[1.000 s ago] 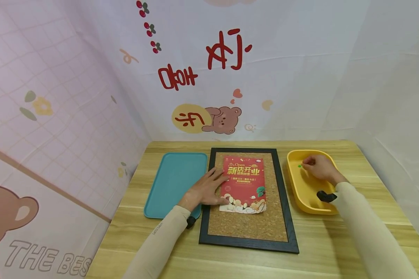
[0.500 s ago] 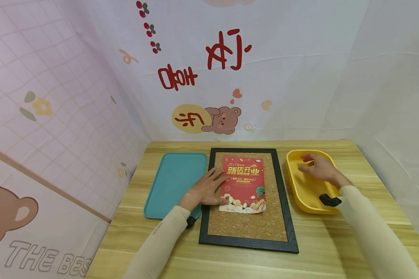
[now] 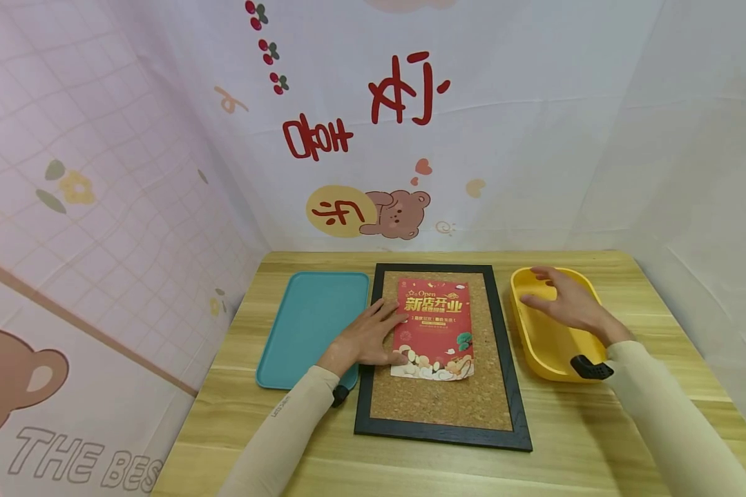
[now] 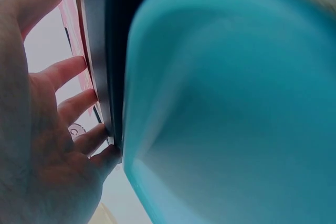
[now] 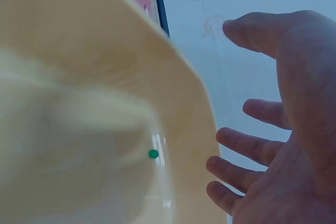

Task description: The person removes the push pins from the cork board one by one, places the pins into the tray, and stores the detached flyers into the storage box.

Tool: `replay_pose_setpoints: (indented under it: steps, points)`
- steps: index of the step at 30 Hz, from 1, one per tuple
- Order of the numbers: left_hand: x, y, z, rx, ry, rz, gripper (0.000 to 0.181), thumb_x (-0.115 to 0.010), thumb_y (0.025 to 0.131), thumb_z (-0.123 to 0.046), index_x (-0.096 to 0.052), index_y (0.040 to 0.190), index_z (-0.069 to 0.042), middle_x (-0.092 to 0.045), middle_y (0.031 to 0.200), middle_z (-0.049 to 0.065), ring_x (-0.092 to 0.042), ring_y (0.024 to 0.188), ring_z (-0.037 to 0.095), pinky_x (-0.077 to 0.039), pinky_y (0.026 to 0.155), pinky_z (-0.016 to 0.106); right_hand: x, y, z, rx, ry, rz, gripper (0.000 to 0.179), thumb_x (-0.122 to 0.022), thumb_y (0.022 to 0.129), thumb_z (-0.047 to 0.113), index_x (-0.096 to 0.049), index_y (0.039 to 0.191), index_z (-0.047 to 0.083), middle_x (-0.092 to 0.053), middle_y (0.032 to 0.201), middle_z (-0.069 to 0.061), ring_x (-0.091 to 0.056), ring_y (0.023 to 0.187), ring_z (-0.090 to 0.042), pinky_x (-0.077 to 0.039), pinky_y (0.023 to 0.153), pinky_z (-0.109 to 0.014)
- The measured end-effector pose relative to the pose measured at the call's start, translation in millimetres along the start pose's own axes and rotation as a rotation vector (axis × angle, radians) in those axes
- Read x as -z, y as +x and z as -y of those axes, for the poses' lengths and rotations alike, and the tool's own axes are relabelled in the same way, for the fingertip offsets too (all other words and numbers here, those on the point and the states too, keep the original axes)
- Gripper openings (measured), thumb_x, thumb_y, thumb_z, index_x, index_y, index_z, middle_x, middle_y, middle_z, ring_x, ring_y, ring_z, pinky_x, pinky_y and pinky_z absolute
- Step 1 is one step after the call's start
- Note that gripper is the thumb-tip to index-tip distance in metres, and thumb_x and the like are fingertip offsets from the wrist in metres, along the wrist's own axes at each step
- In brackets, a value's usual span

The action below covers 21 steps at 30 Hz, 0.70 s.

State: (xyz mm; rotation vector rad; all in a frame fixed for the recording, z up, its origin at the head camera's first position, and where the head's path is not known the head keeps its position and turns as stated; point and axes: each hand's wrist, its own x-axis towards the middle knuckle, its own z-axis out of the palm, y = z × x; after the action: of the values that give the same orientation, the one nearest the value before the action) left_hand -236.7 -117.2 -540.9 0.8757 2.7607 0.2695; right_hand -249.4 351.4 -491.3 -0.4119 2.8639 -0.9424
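Observation:
My left hand [image 3: 368, 337] lies with spread fingers over the left edge of a red poster [image 3: 434, 324] with gold Chinese lettering. Beneath the poster is a cork board [image 3: 441, 404] in a black frame [image 3: 438, 436]. The left wrist view shows the fingertips [image 4: 79, 65] along that frame. Over a yellow tray [image 3: 556, 373], my right hand [image 3: 566, 300] holds nothing, its fingers apart. Inside the tray, a small round green piece [image 5: 153, 153] lies near the wall; the right hand hides it in the head view.
A blue-green tray [image 3: 313, 310] sits left of the framed board, partly covered by the left forearm. All of this stands on a wood-grain table [image 3: 435, 476], with a printed cloth [image 3: 522, 138] hanging behind it.
My right hand's fingers have spread and the hand has lifted away from the green piece, which was at its fingertips. The left hand has stayed on the poster.

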Motion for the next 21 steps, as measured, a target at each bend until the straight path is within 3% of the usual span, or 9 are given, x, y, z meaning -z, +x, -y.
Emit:
replay_pose_setpoints:
  steps: [7, 21]
  points:
    - [-0.3, 0.4, 1.3, -0.005, 0.01, -0.001, 0.1, -0.071, 0.098, -0.077, -0.039, 0.178, -0.026, -0.026, 0.19, 0.011, -0.018, 0.179, 0.041, -0.027, 0.146, 0.059, -4.0, -4.0, 22.5, 0.038, -0.021, -0.032, 0.087, -0.071, 0.111, 0.051, -0.038, 0.172, -0.001, -0.044, 0.174, -0.033, -0.043, 0.157, -0.059, -0.038, 0.124, -0.082]
    - [3.3, 1.8, -2.2, 0.012, 0.016, 0.01, 0.102, -0.071, 0.096, -0.079, -0.04, 0.178, -0.027, -0.026, 0.19, 0.009, -0.018, 0.179, 0.04, -0.028, 0.146, 0.059, -22.8, -11.4, 62.0, 0.068, 0.044, 0.0, 0.089, -0.073, 0.109, 0.052, -0.035, 0.176, 0.006, -0.035, 0.181, -0.029, -0.038, 0.162, -0.057, -0.033, 0.129, -0.085]
